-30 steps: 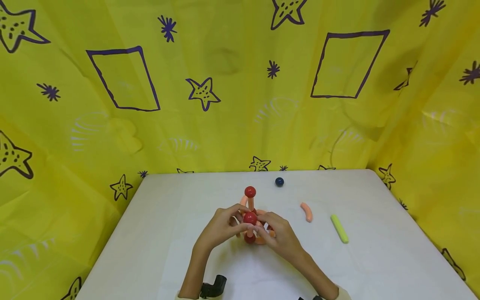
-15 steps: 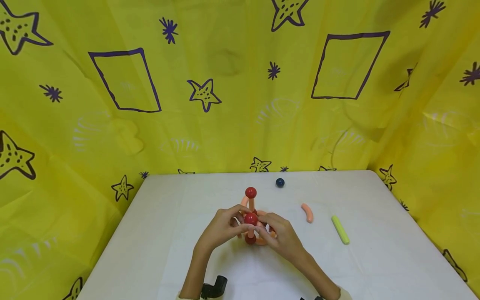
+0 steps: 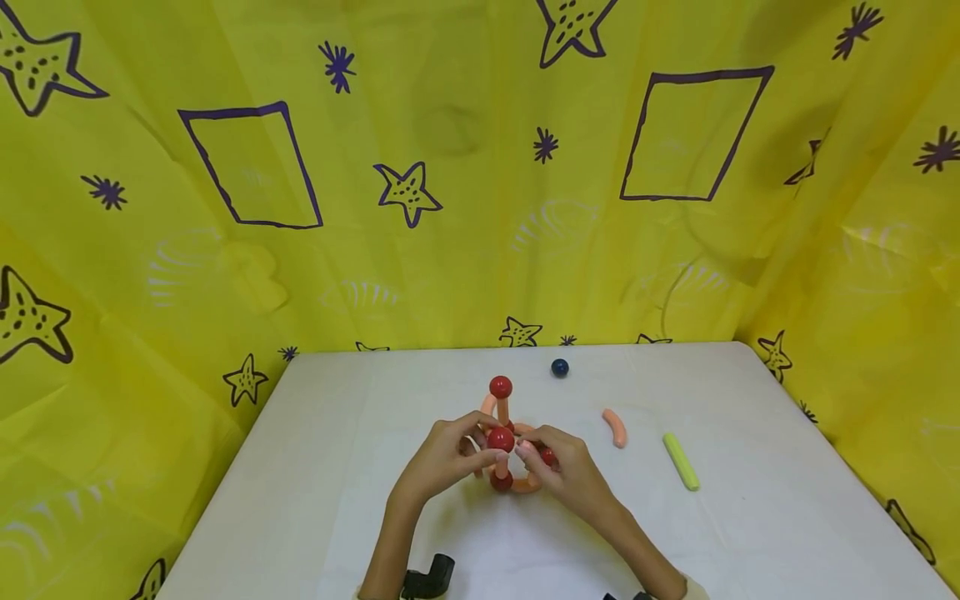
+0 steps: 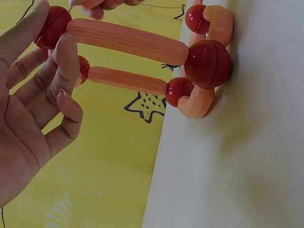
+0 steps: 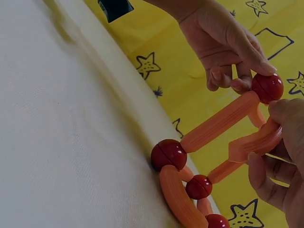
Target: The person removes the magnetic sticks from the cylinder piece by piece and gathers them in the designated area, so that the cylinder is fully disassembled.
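Observation:
On the white table stands a frame of red balls and orange rods. My left hand [image 3: 442, 458] pinches the red ball [image 3: 501, 439] on top of an upright straight rod [image 4: 128, 40], whose foot meets a lower red ball [image 4: 208, 64]. Just right of the pinched ball, my right hand [image 3: 566, 471] holds a curved orange rod [image 5: 254, 142] between thumb and fingers. One end of this rod sticks out free in the right wrist view; the thumb hides its other end. Another top ball [image 3: 501, 387] stands on a rod farther back.
A dark blue ball [image 3: 559, 368] sits near the back edge. To the right lie a loose curved orange rod [image 3: 615, 428] and a straight yellow-green rod [image 3: 681, 462]. Yellow patterned cloth [image 3: 450, 275] hangs behind the white table [image 3: 360, 517] and along its sides.
My right fingers have drawn slightly right, away from the ball in my left hand, and a red ball behind them shows more. The left hand stays on its ball.

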`<state>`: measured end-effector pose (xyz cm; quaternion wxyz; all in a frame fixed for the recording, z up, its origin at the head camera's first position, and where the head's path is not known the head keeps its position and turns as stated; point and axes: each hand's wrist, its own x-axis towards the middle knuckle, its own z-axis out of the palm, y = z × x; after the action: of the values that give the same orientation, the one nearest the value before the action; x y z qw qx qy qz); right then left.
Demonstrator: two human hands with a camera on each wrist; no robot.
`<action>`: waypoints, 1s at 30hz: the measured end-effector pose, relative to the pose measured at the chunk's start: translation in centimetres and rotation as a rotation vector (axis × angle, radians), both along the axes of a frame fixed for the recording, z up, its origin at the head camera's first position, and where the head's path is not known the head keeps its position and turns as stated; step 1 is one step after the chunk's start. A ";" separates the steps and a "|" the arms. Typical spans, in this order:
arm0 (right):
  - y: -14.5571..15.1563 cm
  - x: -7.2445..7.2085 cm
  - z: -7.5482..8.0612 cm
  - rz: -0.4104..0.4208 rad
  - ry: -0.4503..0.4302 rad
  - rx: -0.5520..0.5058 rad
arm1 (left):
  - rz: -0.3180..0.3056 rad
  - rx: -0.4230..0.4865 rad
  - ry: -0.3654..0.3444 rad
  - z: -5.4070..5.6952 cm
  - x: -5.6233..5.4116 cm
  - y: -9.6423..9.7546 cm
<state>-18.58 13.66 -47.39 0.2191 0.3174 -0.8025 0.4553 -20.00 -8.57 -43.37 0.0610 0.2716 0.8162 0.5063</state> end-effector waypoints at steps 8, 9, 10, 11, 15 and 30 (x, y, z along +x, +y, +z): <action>0.8 -0.4 -0.4 -0.031 -0.396 -0.107 | 0.004 0.001 0.000 0.1 0.1 0.1; 0.9 -0.4 -0.4 -0.038 -0.404 -0.107 | 0.002 0.002 0.002 0.1 0.1 0.1; 1.1 -0.5 -0.4 -0.049 -0.408 -0.098 | 0.004 -0.002 0.004 0.1 0.2 0.0; 1.2 -0.6 -0.5 -0.070 -0.394 -0.075 | 0.005 -0.004 0.005 0.0 0.1 0.0; 1.7 -0.8 -0.5 -0.148 -0.352 -0.035 | 0.010 -0.014 0.006 0.1 0.1 0.1; 6.9 -2.8 -0.1 -0.582 -0.377 -0.106 | 0.017 -0.021 -0.017 0.1 0.1 0.0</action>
<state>-21.40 20.52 -47.44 0.2038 -0.0264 -0.8609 0.4654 -19.87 -8.55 -43.22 0.0663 0.2596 0.8232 0.5005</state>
